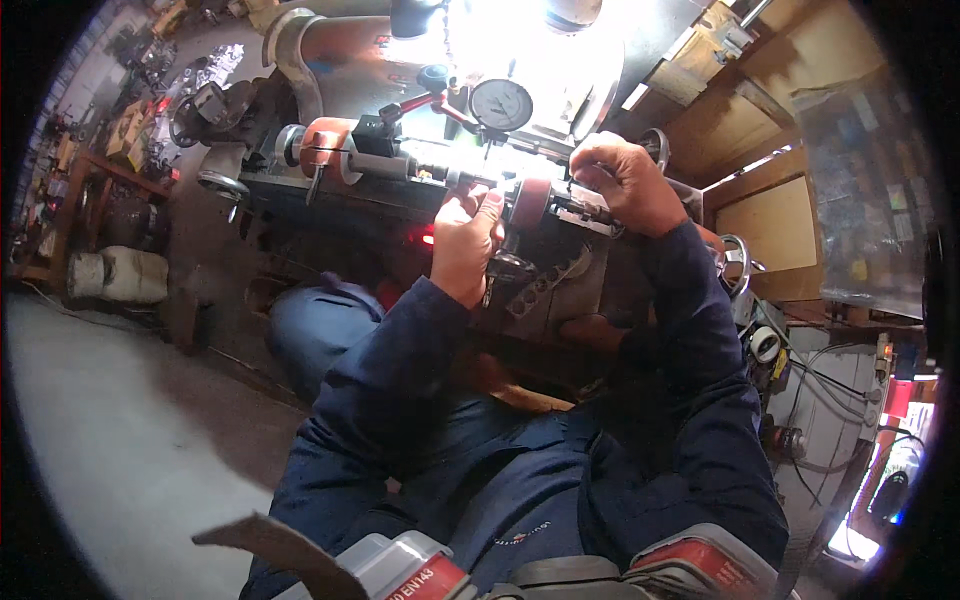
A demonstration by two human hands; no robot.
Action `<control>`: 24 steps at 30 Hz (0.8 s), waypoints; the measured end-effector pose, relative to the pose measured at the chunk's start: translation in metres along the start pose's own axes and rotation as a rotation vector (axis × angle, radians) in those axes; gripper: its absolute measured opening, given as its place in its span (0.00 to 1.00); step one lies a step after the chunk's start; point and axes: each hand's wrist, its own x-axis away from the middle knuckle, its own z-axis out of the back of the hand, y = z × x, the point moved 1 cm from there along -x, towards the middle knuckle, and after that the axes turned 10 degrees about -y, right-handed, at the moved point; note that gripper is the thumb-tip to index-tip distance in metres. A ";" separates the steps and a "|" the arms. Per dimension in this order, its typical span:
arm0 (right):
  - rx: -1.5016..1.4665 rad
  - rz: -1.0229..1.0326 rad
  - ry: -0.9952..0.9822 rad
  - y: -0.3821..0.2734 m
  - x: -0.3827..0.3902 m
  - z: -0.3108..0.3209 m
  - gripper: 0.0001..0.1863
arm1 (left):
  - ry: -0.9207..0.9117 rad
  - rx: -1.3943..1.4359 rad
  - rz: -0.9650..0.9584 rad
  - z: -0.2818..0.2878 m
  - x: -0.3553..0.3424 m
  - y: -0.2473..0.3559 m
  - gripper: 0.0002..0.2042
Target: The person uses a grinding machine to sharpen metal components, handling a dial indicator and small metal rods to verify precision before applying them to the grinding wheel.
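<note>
Nearest, bottom edge: 2 grey-and-red filter cartridges point(705, 562) and a brown strap point(285, 540), L of ctr. Navy workwear point(520, 500) on lap + both sleeves, arms reaching up/fwd to a machine.

Both hands at the machine. L hand point(463, 245): palm side in, fingers curled up to the metal shaft point(382, 167), thumb up, just below the dial gauge point(501, 105). R hand point(632, 185): bent at wrist, fingers curled in twd thumb, over the R end past the red wheel point(531, 203). Strong glare here, so can't tell how tight L grips or what, if anything, R pinches.

Shaft runs approx. horiz. betw. orange drum point(328, 150) on L and red wheel on R; black block point(375, 135) just behind it. Gauge upright above shaft, red support arm point(408, 103) to its L. Small handwheel point(222, 183) far L, another handwheel point(738, 265) R of the R forearm.

Behind: orange cylindrical housing point(345, 45), bright light; plastic sheet point(865, 190) upper R.
</note>
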 end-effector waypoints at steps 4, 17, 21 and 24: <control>0.012 0.046 -0.020 -0.001 -0.002 0.001 0.04 | -0.003 -0.042 -0.028 -0.002 0.000 0.001 0.05; 0.040 0.073 -0.024 0.008 -0.010 -0.002 0.03 | 0.023 -0.027 0.033 0.002 -0.001 0.002 0.03; 0.185 0.130 -0.044 0.003 -0.006 0.001 0.04 | -0.013 -0.018 0.025 0.002 -0.003 -0.001 0.03; 0.209 0.081 0.007 -0.006 -0.006 -0.004 0.07 | -0.008 -0.023 0.031 0.003 -0.002 -0.001 0.04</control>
